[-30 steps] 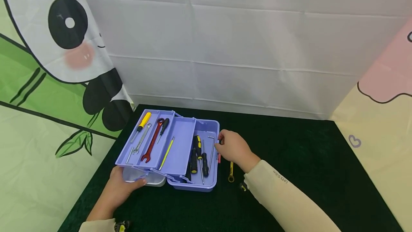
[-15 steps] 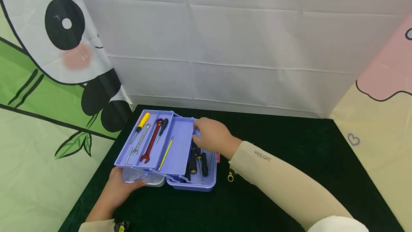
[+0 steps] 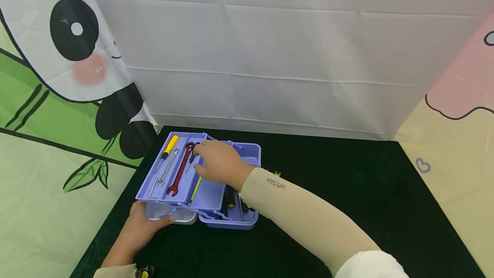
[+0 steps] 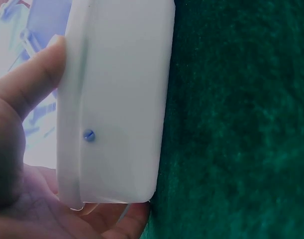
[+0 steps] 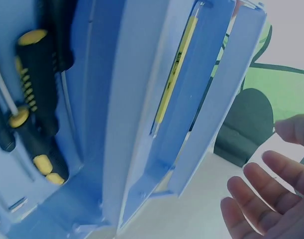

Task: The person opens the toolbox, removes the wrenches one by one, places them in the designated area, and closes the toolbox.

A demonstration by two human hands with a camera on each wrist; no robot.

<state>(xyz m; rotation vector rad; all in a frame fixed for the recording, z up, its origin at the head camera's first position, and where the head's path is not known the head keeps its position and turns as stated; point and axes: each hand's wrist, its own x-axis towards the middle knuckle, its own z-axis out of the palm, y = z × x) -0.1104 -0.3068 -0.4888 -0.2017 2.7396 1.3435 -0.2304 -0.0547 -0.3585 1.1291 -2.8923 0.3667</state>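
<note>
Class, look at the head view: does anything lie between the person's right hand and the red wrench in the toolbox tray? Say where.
Yes: the black-handled screwdriver lies just beside the red wrench, on the side toward the right hand, which partly hides it. Nothing visible covers the wrench itself.

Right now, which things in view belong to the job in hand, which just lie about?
In the job, it seems:
purple toolbox, pale lid gripped by the left hand
black screwdriver near the right hand
red wrench

Just about, it seems:
yellow tool end beyond the right sleeve
printed backdrop
</note>
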